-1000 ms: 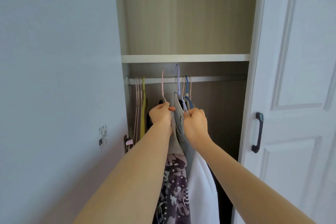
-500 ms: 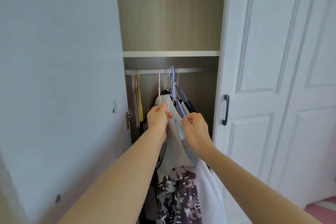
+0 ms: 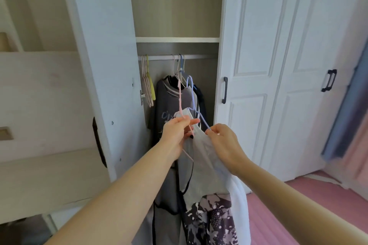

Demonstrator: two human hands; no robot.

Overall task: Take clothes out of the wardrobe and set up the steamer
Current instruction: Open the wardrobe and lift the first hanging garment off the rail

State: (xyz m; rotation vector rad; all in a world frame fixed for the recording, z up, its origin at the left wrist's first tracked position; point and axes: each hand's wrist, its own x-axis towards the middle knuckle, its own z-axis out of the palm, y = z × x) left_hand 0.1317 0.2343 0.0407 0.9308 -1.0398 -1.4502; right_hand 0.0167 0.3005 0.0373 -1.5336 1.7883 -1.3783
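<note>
**Pale garments on two hangers, held clear of the rail**

Pink hanger point(image 3: 180, 101): wire type, neck pinched in the left hand point(image 3: 176, 135), fingers point(image 3: 192, 121) closed on it; hook points up, free of the rail point(image 3: 199, 57).

Lilac hanger point(image 3: 192, 93): shoulder arm gripped by the right hand point(image 3: 224, 141), fingers curled tight around it; hook also off the rail, just right of the pink one.

Clothes point(image 3: 205, 165): light grey and white pieces with a purple print skirt point(image 3: 215, 221) beneath, hanging straight down from both hands at frame centre, in front of the open wardrobe point(image 3: 177, 6). Long axis vertical; load lies directly below the fingers, split between both hands, neither nearer.

Remaining stock: grey T-shirt point(image 3: 167, 109) on the rail, centre; spare hangers point(image 3: 147, 85) left of it. Shirt carries pale lettering, too blurred to read. No brands or labels legible.

Steamer: not in view. Judgement: bundle is out and ready to be carried off; trailing hems may snag the door point(image 3: 111, 65) at left.
</note>
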